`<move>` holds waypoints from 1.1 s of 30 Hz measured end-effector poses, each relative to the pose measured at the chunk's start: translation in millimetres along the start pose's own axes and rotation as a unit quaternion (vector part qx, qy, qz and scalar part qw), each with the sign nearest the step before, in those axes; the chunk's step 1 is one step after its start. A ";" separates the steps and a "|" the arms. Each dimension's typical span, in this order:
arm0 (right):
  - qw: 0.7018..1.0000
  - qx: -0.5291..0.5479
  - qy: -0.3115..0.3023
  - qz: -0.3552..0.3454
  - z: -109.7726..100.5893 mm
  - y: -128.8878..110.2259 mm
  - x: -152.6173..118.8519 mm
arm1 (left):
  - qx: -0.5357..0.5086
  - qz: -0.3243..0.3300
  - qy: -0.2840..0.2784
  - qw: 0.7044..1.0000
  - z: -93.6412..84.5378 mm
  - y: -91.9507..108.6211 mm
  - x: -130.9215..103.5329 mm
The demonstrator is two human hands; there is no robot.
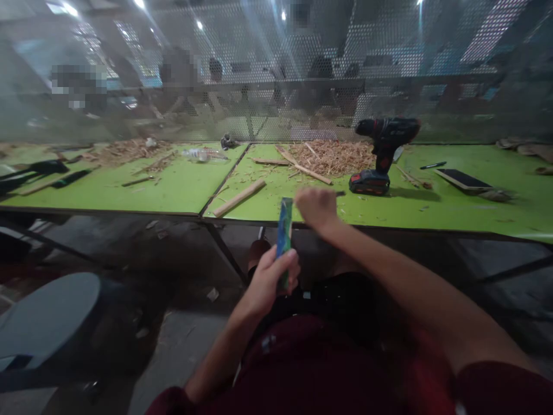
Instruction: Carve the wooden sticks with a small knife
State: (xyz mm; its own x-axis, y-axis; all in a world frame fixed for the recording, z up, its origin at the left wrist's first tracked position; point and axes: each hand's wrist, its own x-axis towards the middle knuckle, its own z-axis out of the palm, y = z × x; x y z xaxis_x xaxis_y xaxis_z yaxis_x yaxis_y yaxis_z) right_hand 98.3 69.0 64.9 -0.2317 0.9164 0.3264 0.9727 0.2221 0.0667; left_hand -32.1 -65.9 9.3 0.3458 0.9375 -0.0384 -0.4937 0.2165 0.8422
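Observation:
My left hand (275, 276) is wrapped round the lower part of a flat, narrow blue and green painted strip (284, 227). The strip points up toward the table's front edge, and a pale patch shows along its right side. Close to the strip's upper end, my right hand (317, 207) is closed in a fist, a little blurred. A short dark piece (340, 193) shows at the fist's right side; whether the hand grips it or it lies on the table I cannot make out. A wooden rod (239, 197) lies on the table left of the strip.
Behind my right hand are a heap of wood shavings (332, 157) and a wooden spoon (302, 166). A cordless drill (382, 153) stands to the right, near a phone (463, 179) and a pen (433, 165). A perforated screen (276, 115) backs the green table (164, 193). A stool (52, 317) stands lower left.

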 end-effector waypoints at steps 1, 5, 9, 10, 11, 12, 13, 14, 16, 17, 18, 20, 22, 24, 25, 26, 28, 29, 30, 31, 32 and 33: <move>1.000 -0.005 -0.006 0.029 -2.1 13.6 12.0 | 0.016 -0.012 -0.021 1.000 2.1 -2.7 -4.4; 0.996 -0.014 0.001 0.086 -15.4 59.9 38.9 | -0.022 -0.012 -0.045 0.999 3.0 -4.7 -8.7; 0.999 -0.004 0.003 0.044 -24.7 44.3 6.9 | -0.082 0.003 -0.074 0.994 -2.3 3.0 5.3; 1.000 0.002 -0.004 0.026 -25.1 32.7 -6.9 | -0.085 0.012 -0.074 0.993 -2.6 3.9 8.2; 1.000 0.006 -0.023 0.008 -24.9 20.6 -20.8 | -0.083 0.021 -0.069 0.994 -2.4 4.0 10.2; 0.999 0.010 -0.042 -0.010 -24.4 9.5 -33.4 | -0.077 0.028 -0.061 0.995 -1.7 3.5 11.4; 0.998 0.012 -0.053 -0.026 -23.6 0.2 -43.9 | -0.069 0.031 -0.053 0.996 -0.6 2.4 12.0; 0.998 0.010 -0.058 -0.034 -22.6 -6.6 -51.4 | -0.059 0.030 -0.046 0.997 0.5 1.0 12.0; 0.998 0.004 -0.051 -0.042 -20.2 -12.6 -57.1 | -0.035 0.027 -0.034 0.998 2.4 -1.7 12.0; 0.998 0.000 -0.045 -0.044 -18.7 -12.6 -56.1 | -0.024 0.025 -0.029 0.999 3.0 -2.6 12.2; 0.998 -0.004 -0.041 -0.050 -17.1 -11.5 -53.3 | -0.015 0.023 -0.024 0.999 3.2 -3.0 12.9; 0.997 -0.012 -0.035 -0.068 -13.3 -9.1 -45.8 | -0.004 0.023 -0.015 1.000 2.5 -2.2 15.5; 0.996 -0.020 -0.024 -0.080 -8.6 -9.0 -38.9 | -0.006 0.023 -0.011 1.000 0.8 0.3 18.6; 0.995 -0.023 -0.015 -0.091 -3.7 -10.4 -32.2 | -0.013 0.022 -0.010 1.000 -0.9 2.6 19.8; 0.995 -0.020 -0.012 -0.092 -1.6 -10.1 -27.7 | -0.017 0.020 -0.009 1.000 -1.4 3.1 19.0; 0.996 -0.015 -0.012 -0.087 0.1 -8.1 -22.0 | -0.019 0.016 -0.008 1.000 -1.5 2.9 16.9; 0.998 -0.010 -0.017 -0.051 1.7 3.1 -5.9 | -0.003 -0.003 -0.019 1.000 -0.1 0.7 9.4; 1.000 -0.011 -0.019 -0.020 1.7 12.4 3.6 | 0.010 -0.014 -0.030 0.999 1.1 -0.9 4.7; 1.000 -0.016 -0.023 0.013 1.1 23.4 13.1 | 0.026 -0.023 -0.044 0.998 2.2 -2.4 0.4; 0.999 -0.018 -0.017 0.035 0.1 35.0 21.3 | 0.029 -0.026 -0.051 0.998 2.8 -3.5 -2.8; 0.998 -0.022 -0.015 0.057 -1.3 45.9 27.4 | 0.019 -0.023 -0.052 0.998 2.8 -4.1 -4.5; 0.997 -0.021 -0.009 0.074 -3.1 54.8 30.4 | 0.003 -0.014 -0.044 0.999 2.0 -4.1 -4.2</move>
State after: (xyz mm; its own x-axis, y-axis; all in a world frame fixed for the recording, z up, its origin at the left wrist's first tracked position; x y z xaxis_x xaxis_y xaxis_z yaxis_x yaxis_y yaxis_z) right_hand 144.6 108.0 81.4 -0.0859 0.9440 0.3184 0.9958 0.0708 0.0586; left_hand -30.0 -71.3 7.1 0.4286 0.9034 -0.0148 -0.4779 0.2406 0.8448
